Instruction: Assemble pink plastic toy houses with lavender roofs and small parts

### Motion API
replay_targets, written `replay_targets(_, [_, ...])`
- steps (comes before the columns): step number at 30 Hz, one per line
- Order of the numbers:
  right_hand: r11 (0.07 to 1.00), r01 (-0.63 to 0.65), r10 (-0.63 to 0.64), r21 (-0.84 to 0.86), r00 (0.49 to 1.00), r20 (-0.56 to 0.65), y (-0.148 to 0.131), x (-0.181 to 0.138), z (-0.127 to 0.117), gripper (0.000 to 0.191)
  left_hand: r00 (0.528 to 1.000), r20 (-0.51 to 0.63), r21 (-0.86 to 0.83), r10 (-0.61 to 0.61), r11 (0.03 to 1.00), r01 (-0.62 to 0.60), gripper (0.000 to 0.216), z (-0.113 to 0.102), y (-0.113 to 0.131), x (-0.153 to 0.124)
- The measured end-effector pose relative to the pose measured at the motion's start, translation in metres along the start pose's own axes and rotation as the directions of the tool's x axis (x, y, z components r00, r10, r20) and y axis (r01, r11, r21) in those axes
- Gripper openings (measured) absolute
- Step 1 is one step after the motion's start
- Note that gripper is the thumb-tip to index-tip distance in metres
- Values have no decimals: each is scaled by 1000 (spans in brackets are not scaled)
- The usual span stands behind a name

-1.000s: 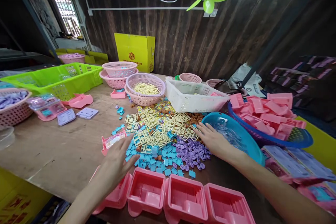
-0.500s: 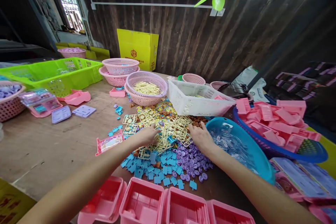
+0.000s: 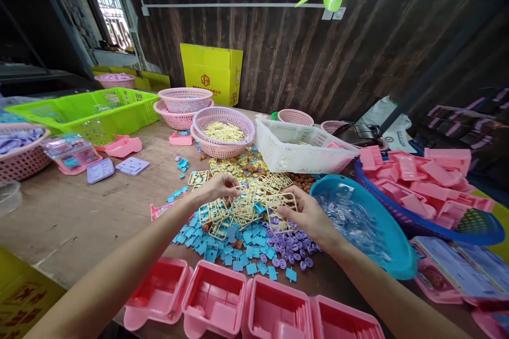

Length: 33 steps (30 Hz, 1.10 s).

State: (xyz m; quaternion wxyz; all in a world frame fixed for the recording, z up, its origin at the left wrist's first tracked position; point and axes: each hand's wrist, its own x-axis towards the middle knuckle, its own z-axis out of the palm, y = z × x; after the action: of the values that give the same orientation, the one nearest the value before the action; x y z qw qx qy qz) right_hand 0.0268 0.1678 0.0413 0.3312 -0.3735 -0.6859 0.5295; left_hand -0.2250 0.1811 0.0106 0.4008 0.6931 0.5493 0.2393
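My right hand [image 3: 308,213] pinches a cream plastic sprue frame [image 3: 280,224] with small moulded parts in it, lifted and tilted over the heap. My left hand [image 3: 220,188] is closed at thumb and fingertips above more cream frames [image 3: 244,208]; what it grips, if anything, I cannot make out. Under and in front of the hands lie loose blue flat pieces [image 3: 234,246] and purple spiral discs [image 3: 292,248]. Brown pieces [image 3: 300,181] and small yellow bits [image 3: 254,161] show behind. Close to me stands a row of pink open boxes [image 3: 217,288].
A teal basin [image 3: 405,254] of clear parts and a blue basket [image 3: 483,234] of pink parts stand right. Behind the heap are a white crate [image 3: 286,156] and a lilac basket [image 3: 246,135] of cream sticks. A green crate [image 3: 91,130] stands left.
My right hand has lifted a cream sprue frame from the heap and drawn it nearer. My left hand has risen slightly left, its fingers now pinched. The view has shifted a little.
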Motion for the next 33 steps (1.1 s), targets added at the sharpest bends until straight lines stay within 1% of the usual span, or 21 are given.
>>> replay_targets(1, [1000, 0, 0, 13, 1000, 17, 0, 0, 7, 28, 1000, -11, -77, -17, 997, 16, 38, 3, 6, -5])
replay_targets(3, [1000, 3, -3, 20, 999, 33, -2, 3, 21, 27, 999, 10, -256, -43, 966, 44, 41, 10, 19, -15])
replay_targets(5, [1000, 21, -21, -2, 1000, 8, -3, 6, 34, 26, 999, 36, -407, -36, 912, 48, 39, 16, 33, -25])
replay_targets(7, [993, 77, -85, -92, 993, -83, -5, 10, 44, 26, 1000, 9, -485, -25, 874, 27, 36, 18, 45, -34])
replay_targets(9, [972, 136, -170, -194, 970, -174, -8, 12, 52, 27, 998, -48, -535, -34, 845, 3, 34, 17, 53, -41])
replay_targets(10, [966, 151, -191, -211, 965, -181, -11, 13, 56, 27, 998, -60, -547, -32, 837, -6, 33, 15, 54, -44])
replay_targets(12, [973, 138, -160, -183, 982, -106, -15, 13, 60, 32, 999, -42, -539, -3, 842, -20, 34, 9, 53, -47])
replay_targets(13, [979, 116, -127, -169, 990, -55, -17, 13, 62, 36, 999, -30, -501, 12, 865, -25, 36, 6, 50, -48])
replay_targets(14, [981, 91, -96, -170, 995, -20, -18, 12, 62, 40, 999, -33, -405, 10, 914, -23, 37, 2, 45, -48])
replay_targets(15, [980, 71, -74, -185, 997, -10, -18, 11, 61, 45, 998, -59, -259, -12, 966, -4, 37, -3, 37, -48])
replay_targets(16, [977, 56, -62, -204, 998, -28, -17, 10, 60, 48, 993, -107, -86, -44, 996, 35, 35, -8, 28, -48])
replay_targets(17, [977, 39, -52, -208, 997, -58, -15, 9, 57, 49, 983, -170, 83, -76, 992, 91, 32, -14, 17, -49])
replay_targets(18, [983, 18, -35, -183, 995, -91, -12, 9, 52, 50, 966, -236, 220, -104, 963, 157, 31, -19, 4, -50])
replay_targets(19, [991, -14, -1, -130, 993, -115, -8, 8, 48, 51, 948, -292, 302, -127, 928, 217, 30, -24, -8, -51])
replay_targets(22, [985, -140, 152, 98, 981, -122, 3, 4, 33, 54, 905, -385, 386, -183, 858, 338, 28, -35, -41, -55])
replay_targets(24, [956, -202, 226, 213, 969, -96, 8, 3, 29, 54, 893, -404, 422, -200, 825, 376, 26, -36, -52, -52])
replay_targets(25, [942, -223, 249, 252, 966, -76, 9, 2, 29, 53, 896, -397, 436, -197, 819, 374, 25, -35, -54, -47])
replay_targets(29, [902, -273, 286, 336, 958, 11, 6, 1, 40, 49, 926, -344, 482, -152, 818, 314, 22, -21, -44, -11])
replay_targets(33, [902, -285, 277, 323, 958, 72, 4, 1, 49, 46, 926, -327, 493, -192, 801, 340, 39, -3, -33, 29])
